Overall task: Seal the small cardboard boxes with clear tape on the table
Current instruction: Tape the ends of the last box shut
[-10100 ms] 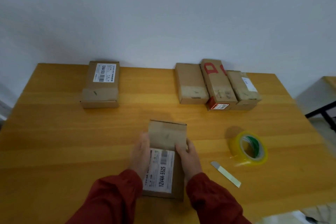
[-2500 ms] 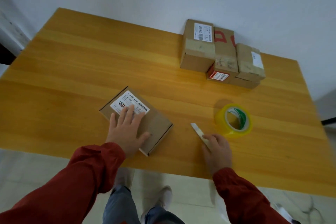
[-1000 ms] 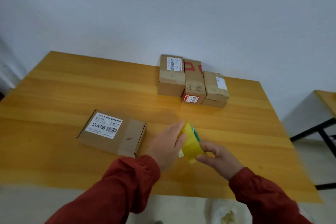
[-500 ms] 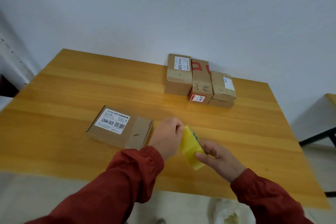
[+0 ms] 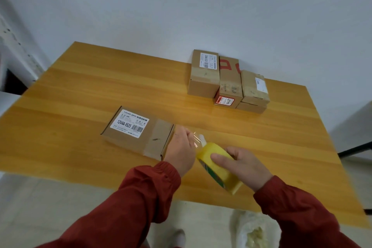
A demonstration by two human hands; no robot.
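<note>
Fingers (image 5: 218, 156) of the right hand (image 5: 244, 167) grip the tape roll (image 5: 218, 167).
Left hand (image 5: 181, 152) fingers pinch its free end, beside the box (image 5: 138, 133), probably to seal it.

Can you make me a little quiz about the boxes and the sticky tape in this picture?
1. True or false: the tape roll lies flat on the table.
2. Which hand grips the roll? A) left hand B) right hand
3. Fill in: the flat box nearest the hands has a white ____ on top.

Key
1. False. The roll is held up in the air.
2. B. The left hand pulls at the clear strip coming off it.
3. Label. Its end flap near the left hand does not look taped yet.
</note>
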